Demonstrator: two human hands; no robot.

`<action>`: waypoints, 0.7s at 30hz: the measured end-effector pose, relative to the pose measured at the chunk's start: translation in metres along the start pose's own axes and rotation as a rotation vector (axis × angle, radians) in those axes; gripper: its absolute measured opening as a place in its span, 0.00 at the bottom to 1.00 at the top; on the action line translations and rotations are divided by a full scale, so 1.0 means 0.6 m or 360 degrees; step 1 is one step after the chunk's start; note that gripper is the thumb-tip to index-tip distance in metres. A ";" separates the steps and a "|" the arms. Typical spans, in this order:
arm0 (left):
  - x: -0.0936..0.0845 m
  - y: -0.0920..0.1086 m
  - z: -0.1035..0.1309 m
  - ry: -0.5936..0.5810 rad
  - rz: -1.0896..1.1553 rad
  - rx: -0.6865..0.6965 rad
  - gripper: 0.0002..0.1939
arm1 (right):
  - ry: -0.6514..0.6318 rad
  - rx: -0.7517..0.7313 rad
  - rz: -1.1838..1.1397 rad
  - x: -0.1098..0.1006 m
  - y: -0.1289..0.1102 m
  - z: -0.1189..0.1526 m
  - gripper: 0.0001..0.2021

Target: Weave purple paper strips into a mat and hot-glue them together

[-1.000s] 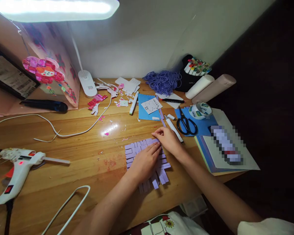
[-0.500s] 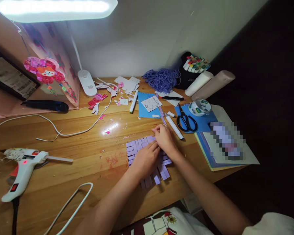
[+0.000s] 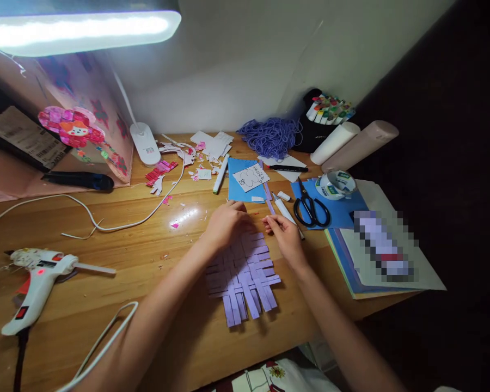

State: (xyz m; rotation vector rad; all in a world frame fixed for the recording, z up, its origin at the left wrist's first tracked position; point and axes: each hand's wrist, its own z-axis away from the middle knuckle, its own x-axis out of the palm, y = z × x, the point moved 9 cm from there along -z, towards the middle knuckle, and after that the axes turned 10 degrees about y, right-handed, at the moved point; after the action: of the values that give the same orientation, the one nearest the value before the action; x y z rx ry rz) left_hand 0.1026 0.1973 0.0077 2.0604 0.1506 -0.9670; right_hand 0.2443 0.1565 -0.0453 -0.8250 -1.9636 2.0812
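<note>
A mat of woven purple paper strips lies on the wooden table, with loose strip ends at its right and near edges. My left hand is over the mat's far left part, fingers bent and pointing right; its fingertips are hidden, so what they touch is unclear. Just beyond the mat's far right corner is my right hand, its thumb and fingers pinched together. Anything between those fingertips is too small to make out. A thin purple strip lies beyond my right hand, beside a white marker.
Black scissors and a tape roll lie on blue paper at the right. Behind are purple yarn and a marker holder. A glue gun lies at the left, near white cables. Paper scraps are scattered at the back.
My left hand has moved away from me and left, uncovering more of the mat. The mat has turned slightly. My right hand has shifted a little right and nearer, apart from the left.
</note>
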 end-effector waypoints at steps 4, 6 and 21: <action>0.022 -0.016 -0.038 -0.0188 0.0088 0.0201 0.01 | 0.0081 -0.0003 -0.0146 -0.007 0.003 0.005 0.18; 0.031 -0.018 -0.043 -0.0241 0.0117 0.0250 0.02 | 0.0096 0.0006 -0.0206 -0.009 0.004 0.005 0.18; 0.062 0.001 -0.047 -0.0564 0.0123 0.0402 0.09 | 0.0084 0.0039 -0.0349 -0.012 0.001 0.007 0.17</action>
State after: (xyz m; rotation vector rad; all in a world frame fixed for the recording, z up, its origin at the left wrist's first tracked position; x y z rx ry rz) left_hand 0.1450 0.2092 -0.0076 2.0611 -0.2472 -1.3389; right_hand 0.2483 0.1496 -0.0439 -0.6216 -1.9026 1.9345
